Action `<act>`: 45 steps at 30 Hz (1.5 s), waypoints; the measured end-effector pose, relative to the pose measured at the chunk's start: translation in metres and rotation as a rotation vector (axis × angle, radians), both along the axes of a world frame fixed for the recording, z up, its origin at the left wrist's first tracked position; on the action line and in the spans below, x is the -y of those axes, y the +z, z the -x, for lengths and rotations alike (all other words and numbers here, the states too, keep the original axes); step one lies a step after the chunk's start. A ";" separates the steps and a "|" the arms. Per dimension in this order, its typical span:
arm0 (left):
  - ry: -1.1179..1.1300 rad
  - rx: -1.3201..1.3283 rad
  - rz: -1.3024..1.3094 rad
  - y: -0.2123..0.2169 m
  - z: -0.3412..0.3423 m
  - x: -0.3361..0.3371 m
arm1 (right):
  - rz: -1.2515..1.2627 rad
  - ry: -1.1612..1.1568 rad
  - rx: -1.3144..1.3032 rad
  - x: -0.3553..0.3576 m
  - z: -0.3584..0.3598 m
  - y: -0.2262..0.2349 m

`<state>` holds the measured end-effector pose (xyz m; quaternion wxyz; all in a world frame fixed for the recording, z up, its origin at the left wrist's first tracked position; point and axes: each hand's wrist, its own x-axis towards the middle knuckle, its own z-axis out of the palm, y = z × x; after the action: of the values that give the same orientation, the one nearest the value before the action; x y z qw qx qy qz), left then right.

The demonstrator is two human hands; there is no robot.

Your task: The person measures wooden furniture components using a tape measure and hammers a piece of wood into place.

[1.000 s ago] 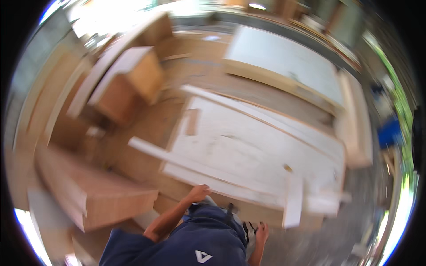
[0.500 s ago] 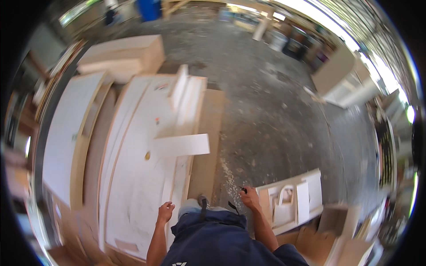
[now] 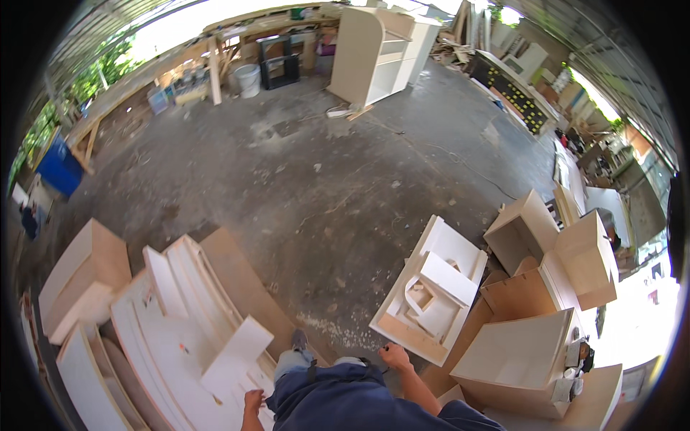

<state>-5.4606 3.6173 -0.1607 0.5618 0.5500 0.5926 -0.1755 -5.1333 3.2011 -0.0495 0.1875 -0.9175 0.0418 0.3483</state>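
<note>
My right hand point(image 3: 394, 356) is closed round a small dark thing I cannot make out. It is held beside the near corner of a shallow white frame panel point(image 3: 389, 321), on which lie a white board point(image 3: 449, 278) and a pale cut-out piece with an opening. Low on the left, my left hand point(image 3: 254, 400) has its fingers curled, and nothing shows in it. Close to that hand, a short white board point(image 3: 241, 348) rests across large white panels point(image 3: 154, 355) stacked with pale edges.
Open wooden boxes point(image 3: 514, 345) crowd the right side. A box-shaped wooden piece point(image 3: 90, 276) is at far left. Across the grey concrete floor point(image 3: 316, 187) stand a tall cream cabinet point(image 3: 356, 57), a white bucket point(image 3: 249, 80), a long workbench point(image 3: 144, 75) and a blue bin point(image 3: 59, 169).
My view has turned to the right. The stacked panels now sit lower left, and more boxes show on the right. Both hands stay low by my sides.
</note>
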 end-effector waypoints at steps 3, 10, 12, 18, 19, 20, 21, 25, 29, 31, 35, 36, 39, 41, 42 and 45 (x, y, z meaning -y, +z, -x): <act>0.018 -0.092 0.018 -0.005 -0.052 -0.061 | -0.016 -0.093 0.049 -0.015 -0.047 -0.001; -0.201 -0.008 -0.161 0.006 -0.232 -0.167 | -0.137 -0.456 0.198 -0.039 -0.120 -0.001; -0.200 0.049 -0.134 0.005 -0.308 -0.178 | -0.123 -0.500 0.275 -0.036 -0.143 -0.012; -0.248 0.249 -0.116 -0.018 -0.557 -0.151 | -0.059 -0.665 0.268 0.001 -0.281 -0.052; -0.246 0.264 -0.124 -0.026 -0.598 -0.141 | -0.076 -0.685 0.282 0.007 -0.315 -0.052; -0.237 0.289 -0.100 -0.031 -0.632 -0.127 | -0.082 -0.695 0.277 0.015 -0.347 -0.054; -0.228 0.316 -0.077 -0.035 -0.664 -0.111 | -0.025 -0.655 0.307 0.025 -0.383 -0.056; -0.264 0.274 0.054 -0.030 -0.769 -0.052 | -0.017 -0.600 0.328 0.043 -0.523 -0.020; -0.426 0.234 0.099 -0.029 -0.855 -0.011 | -0.052 -0.613 0.379 0.056 -0.652 0.019; -0.480 0.173 0.101 -0.040 -0.895 -0.012 | -0.077 -0.609 0.398 0.064 -0.711 0.013; -0.462 0.019 0.108 -0.061 -0.978 -0.028 | -0.232 -0.643 0.345 0.100 -0.810 -0.046; -0.432 -0.004 0.111 -0.066 -1.005 -0.033 | -0.364 -0.675 0.256 0.110 -0.832 -0.061; -0.459 -0.129 0.066 -0.068 -1.117 -0.035 | -0.126 -0.700 0.108 0.159 -0.842 -0.146; -0.497 -0.142 0.031 -0.061 -1.206 -0.034 | 0.133 -0.802 -0.046 0.180 -0.822 -0.204; -0.423 -0.175 -0.055 -0.051 -1.219 -0.059 | 0.003 -0.919 -0.307 0.153 -0.863 -0.157; -1.002 -0.042 0.149 -0.088 -1.395 -0.060 | 0.114 -1.212 -0.445 0.176 -0.853 -0.166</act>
<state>-4.0653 3.6774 -0.2485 0.4343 0.7217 0.2530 -0.4760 -4.2798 3.0256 -0.2157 0.2887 -0.6457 0.6086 0.3596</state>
